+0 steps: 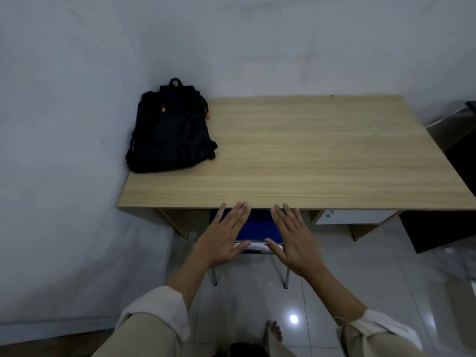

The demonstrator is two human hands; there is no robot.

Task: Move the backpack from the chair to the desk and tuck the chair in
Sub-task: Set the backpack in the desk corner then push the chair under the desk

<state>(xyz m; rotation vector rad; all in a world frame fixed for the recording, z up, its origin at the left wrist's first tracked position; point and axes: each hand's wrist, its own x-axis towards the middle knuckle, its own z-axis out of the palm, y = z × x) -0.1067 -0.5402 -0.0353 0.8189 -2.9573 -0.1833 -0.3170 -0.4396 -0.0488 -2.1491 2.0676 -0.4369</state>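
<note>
A black backpack with orange zip pulls stands on the far left corner of the light wooden desk, leaning against the wall. The blue chair sits under the desk's front edge, with its seat mostly beneath the top and its metal legs showing below. My left hand and my right hand hover flat over the chair's back rail, fingers spread and holding nothing. Whether the palms touch the chair I cannot tell.
White walls close in the desk at the left and behind. A white drawer unit hangs under the desk's right side. A dark cabinet stands to the right. The floor is glossy tile, and my bare foot is below.
</note>
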